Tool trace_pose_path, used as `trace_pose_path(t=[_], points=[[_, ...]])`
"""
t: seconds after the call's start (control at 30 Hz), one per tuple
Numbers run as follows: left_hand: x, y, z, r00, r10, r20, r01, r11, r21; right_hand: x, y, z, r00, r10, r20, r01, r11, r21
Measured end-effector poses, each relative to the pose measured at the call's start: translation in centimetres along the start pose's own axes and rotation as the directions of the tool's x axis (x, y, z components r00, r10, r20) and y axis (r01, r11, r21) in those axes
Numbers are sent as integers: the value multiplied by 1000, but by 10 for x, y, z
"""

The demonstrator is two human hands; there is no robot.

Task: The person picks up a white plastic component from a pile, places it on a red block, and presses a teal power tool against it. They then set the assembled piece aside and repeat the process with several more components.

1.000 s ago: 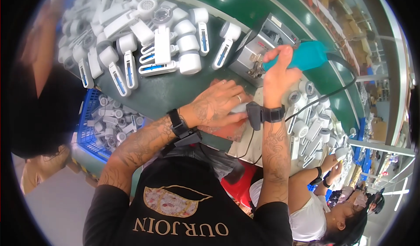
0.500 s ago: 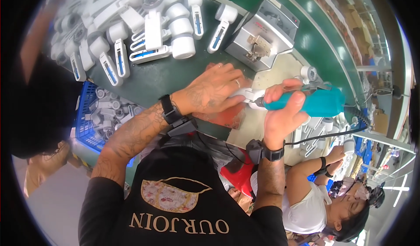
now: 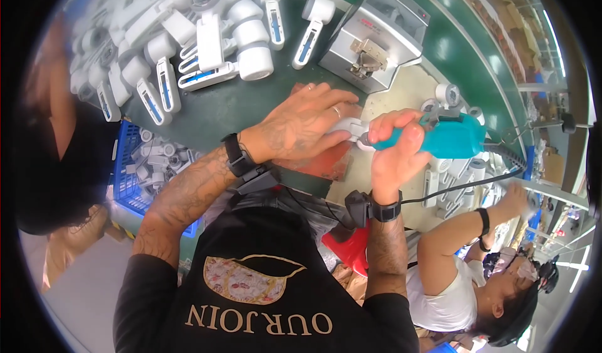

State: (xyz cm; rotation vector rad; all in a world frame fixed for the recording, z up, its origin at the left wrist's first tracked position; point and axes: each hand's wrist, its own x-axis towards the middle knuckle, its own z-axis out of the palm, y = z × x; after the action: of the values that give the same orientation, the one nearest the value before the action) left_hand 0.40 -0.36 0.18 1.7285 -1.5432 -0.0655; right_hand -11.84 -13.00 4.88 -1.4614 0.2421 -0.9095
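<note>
My right hand (image 3: 398,146) is wrapped round a teal electric screwdriver (image 3: 454,137), its cord trailing off behind. The tool's tip points left and meets a small white plastic part (image 3: 352,128). My left hand (image 3: 304,122) presses that part down with its fingers, over a reddish-brown mat (image 3: 329,161). Most of the part is hidden under the fingers, so its full shape does not show. Whether a screw sits at the tip cannot be made out.
White round-headed plastic units (image 3: 207,45) with blue-striped handles are heaped at the far left. A grey metal machine (image 3: 376,39) stands beyond my hands. A blue basket (image 3: 125,180) holds more white parts. At right, a co-worker (image 3: 445,278) sits near further white parts (image 3: 448,193).
The screwdriver and my right hand have shifted slightly left and up, with the tip staying at the white part. At right, the co-worker's arm has moved outward.
</note>
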Motion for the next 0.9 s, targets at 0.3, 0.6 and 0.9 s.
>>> trace_pose_path(t=[0.3,0.6,0.9], points=[[5,10,-22,992,94,79,-100,991,84,-10,20,-32,948,296,-113,-235,896,376],[-81,-34,-129,655,-396,-643,382,908,-170,-52,-82,-2,938,-197,-284,255,950,183],[-116,-260,-366,232,-526,-818,756,627,-188,-74,-65,-5,972,-33,-233,52,996,75]])
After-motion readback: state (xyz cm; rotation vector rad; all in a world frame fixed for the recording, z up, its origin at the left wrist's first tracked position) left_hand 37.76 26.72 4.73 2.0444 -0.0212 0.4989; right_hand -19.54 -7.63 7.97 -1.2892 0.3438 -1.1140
